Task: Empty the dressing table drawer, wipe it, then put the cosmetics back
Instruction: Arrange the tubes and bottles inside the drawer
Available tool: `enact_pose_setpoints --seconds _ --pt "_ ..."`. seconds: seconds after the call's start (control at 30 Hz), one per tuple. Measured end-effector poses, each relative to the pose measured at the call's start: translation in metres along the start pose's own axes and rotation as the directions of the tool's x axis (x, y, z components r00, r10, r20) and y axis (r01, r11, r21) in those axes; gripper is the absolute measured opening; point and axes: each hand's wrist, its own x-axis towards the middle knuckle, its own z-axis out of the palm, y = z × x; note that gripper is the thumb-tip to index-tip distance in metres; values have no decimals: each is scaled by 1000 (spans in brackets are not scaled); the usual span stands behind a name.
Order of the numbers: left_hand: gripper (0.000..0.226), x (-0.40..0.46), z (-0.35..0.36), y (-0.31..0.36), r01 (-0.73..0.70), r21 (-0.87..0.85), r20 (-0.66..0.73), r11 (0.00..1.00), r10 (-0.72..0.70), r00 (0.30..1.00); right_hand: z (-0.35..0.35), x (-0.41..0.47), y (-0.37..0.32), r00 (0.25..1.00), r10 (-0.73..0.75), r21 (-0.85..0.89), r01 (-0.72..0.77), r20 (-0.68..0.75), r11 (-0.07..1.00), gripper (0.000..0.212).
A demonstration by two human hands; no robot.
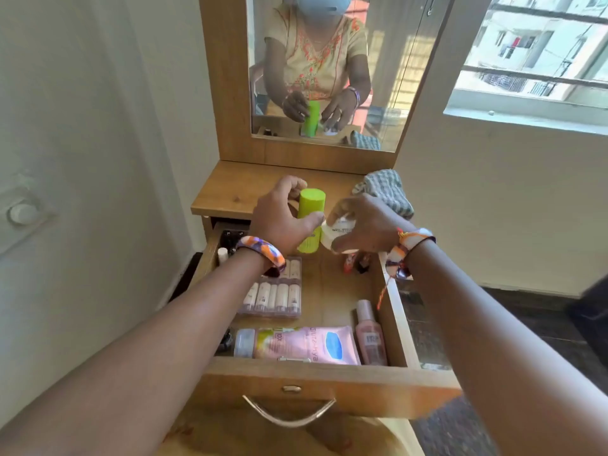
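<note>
Curling left fingers [297, 185] around the green tube [311, 218], thumb crossing its front at mid-height, cap end up. Pinching the white jar [337, 235] in the right fingers [348, 209], at 3 o'clock of the tube and touching it. Holding both items above the far end of the open drawer [332, 373], near the tabletop [230, 192] edge.

Handling, as judged: tube rigid, light, smooth-walled and likely slippery; gripping at mid-body rather than at the cap. Jar small, possibly breakable; gripping around its girth.

Remaining in the drawer: boxed row of small tubes [273, 296] at 9 o'clock; pink pouch [309, 345] at 6 o'clock, soft and pliable, needing a flat grip; pink bottle [370, 337] at 5 o'clock; small bottles [357, 261] at 1 o'clock.

Lying on the tabletop at 2 o'clock of the hands: checked cloth [386, 192]. Emptying step apparently in progress, though direction of transfer not determinable.
</note>
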Motion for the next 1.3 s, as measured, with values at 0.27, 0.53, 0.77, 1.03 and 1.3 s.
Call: enact_pose_setpoints --seconds 0.27,0.53,0.77,1.03,1.3 --pt "44 -50 36 -18 105 51 182 993 -112 977 60 -29 1 995 84 83 -80 -49 993 37" --pt "48 -51 55 -31 124 112 203 986 -145 968 85 -27 12 986 86 15 -85 -144 996 28" --pt "53 -42 66 -35 115 188 211 975 -154 965 98 -24 6 994 104 66 -106 27 992 36" --pt "44 -36 80 -35 158 158 224 975 -191 956 99 -27 4 991 83 63 -90 102 994 41" --pt "23 -38 88 -43 243 214 260 946 -295 919 94 -30 -1 993 66 9 -68 96 998 37"
